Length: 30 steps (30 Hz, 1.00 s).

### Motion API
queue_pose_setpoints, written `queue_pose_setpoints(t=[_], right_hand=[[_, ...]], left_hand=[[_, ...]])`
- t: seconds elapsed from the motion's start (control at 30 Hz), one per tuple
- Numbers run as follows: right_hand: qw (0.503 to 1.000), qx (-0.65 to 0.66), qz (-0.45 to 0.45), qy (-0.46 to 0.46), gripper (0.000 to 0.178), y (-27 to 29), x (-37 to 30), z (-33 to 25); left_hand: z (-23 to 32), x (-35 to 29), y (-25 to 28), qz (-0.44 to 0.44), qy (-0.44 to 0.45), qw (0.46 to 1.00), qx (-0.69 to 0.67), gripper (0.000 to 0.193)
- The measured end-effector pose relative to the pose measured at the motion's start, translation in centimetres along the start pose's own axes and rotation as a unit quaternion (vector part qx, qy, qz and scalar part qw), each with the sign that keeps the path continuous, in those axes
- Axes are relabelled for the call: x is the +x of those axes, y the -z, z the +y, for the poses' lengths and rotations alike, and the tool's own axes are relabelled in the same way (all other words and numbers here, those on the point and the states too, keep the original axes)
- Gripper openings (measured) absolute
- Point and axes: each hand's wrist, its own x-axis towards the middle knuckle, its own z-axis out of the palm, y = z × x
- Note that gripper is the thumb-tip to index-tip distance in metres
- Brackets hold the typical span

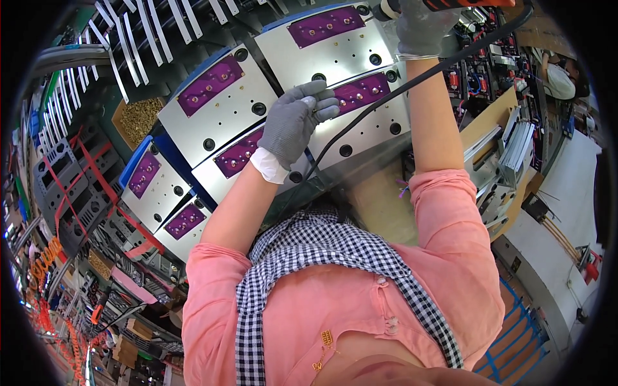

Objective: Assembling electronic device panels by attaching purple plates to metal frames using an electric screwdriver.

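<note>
My right hand (421, 31), in a grey glove, is wrapped round an orange and black power drill (444, 4) at the top edge; its upper part is cut off. A black cable (399, 92) runs from it down across the panels. My left hand (296, 119), also gloved in grey, hovers over the middle panels with its fingers curled and thumb against them. Something tiny may sit at the fingertips, but I cannot make it out. Beneath lie several silver metal panels (187, 138) with black round grommets, each carrying a purple circuit board (326, 27).
An open box of small brass-coloured fasteners (138, 121) stands left of the panels. Metal strips (151, 29) lie at the far left. Red-strapped grey housings (61, 183) are stacked at left. Rows of red and black parts (463, 80) sit at right, with another person (559, 78) beyond.
</note>
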Motion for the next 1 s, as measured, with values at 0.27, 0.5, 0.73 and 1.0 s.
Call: queue_pose_setpoints(t=[0.27,0.5,0.73,1.0], right_hand=[[0.999,-0.044,-0.004,0.006,0.052,-0.3,-1.1,-0.2],[1.0,0.001,0.011,-0.02,0.051,0.0,-1.3,0.1],[0.999,-0.054,-0.006,0.003,0.058,-0.7,-1.5,-0.1],[0.961,0.167,-0.084,-0.206,0.053,-7.0,-8.0,-10.9]], left_hand=[[0.4,-0.2,0.2,0.032,-0.018,0.999,0.014,0.027],[0.5,-0.4,0.2,0.063,-0.034,0.995,0.074,0.019],[1.3,-0.8,-0.7,0.057,-0.052,0.997,-0.006,0.018],[1.8,-0.6,0.9,0.058,-0.05,0.997,-0.022,0.043]])
